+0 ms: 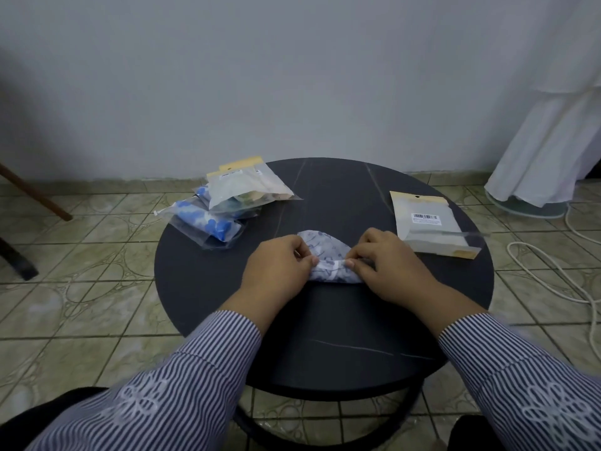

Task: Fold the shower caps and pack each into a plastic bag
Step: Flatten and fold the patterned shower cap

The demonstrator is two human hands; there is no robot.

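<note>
On my feed the shower cap [325,255], pale with a blue pattern, lies bunched on the round dark table [325,336] just below the middle of the frame, caught between both hands. My left hand [276,268] sits at its left end, fingers curled, thumb and fingertips pinching the cap's near edge. My right hand [390,265] mirrors it at the right end, curled over the fabric and pinching the same near edge, so the two thumbs point toward each other with a short band of the cap showing between them. The rest of the cap rises in a soft hump behind the thumbs, toward the top of the frame.

Right of centre, just beyond the right hand, a flat plastic bag [429,226] with a barcode label lies on the table; I cannot tell whether the knuckles touch it. At the table's upper left edge sits a pile of filled bags [227,206], well apart from the left hand. Striped sleeves [182,385] fill the lower corners.
</note>
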